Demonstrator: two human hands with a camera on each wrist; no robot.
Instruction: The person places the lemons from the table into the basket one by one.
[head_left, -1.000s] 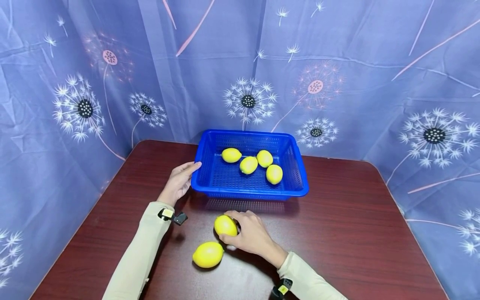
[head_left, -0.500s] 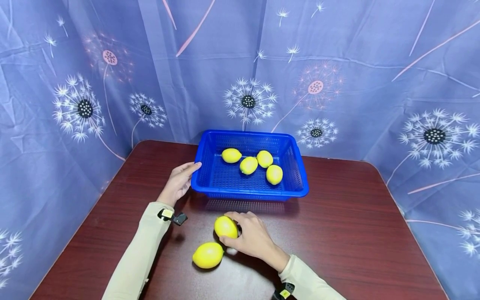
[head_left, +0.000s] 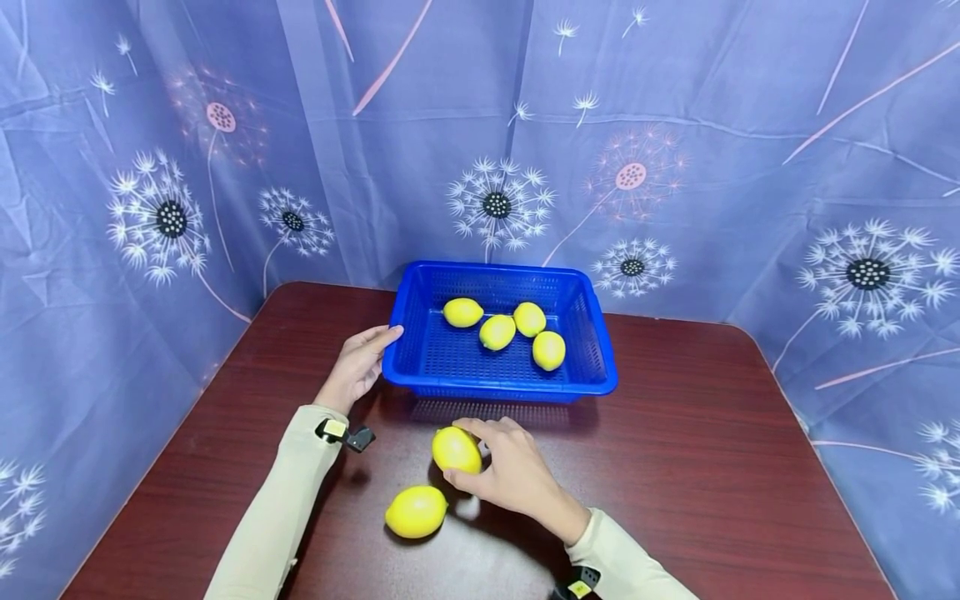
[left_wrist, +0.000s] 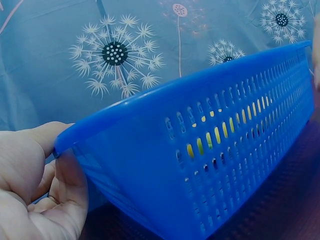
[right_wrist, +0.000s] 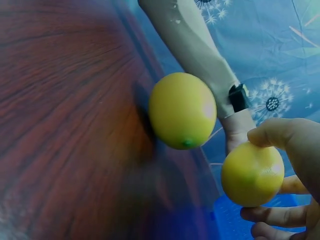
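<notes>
Head view, near to far. Closest on the dark red-brown surface (head_left: 697,433): one loose lemon (head_left: 416,512), lying to the left of the right-hand grip (head_left: 517,467) and a little nearer. In that grip: a second lemon (head_left: 456,451), pinched out at the fingertips, with thumb on the near side and index finger on the far side; left of the palm, with a gap between, and apparently just above the surface. Best to press lightly and evenly across the middle, since probably smooth and apt to roll out of so shallow a pinch. Lift straight before going sideways, to avoid nudging the loose lemon; if heading over the blue basket (head_left: 495,388), rise well above the near rim. Inside the basket: four lemons (head_left: 497,332). At its left rim: the left-hand grip (head_left: 356,367), pinching the edge with thumb above and fingers below, useful for steadying. Farthest: a blue curtain (head_left: 675,67) printed with dandelions.
</notes>
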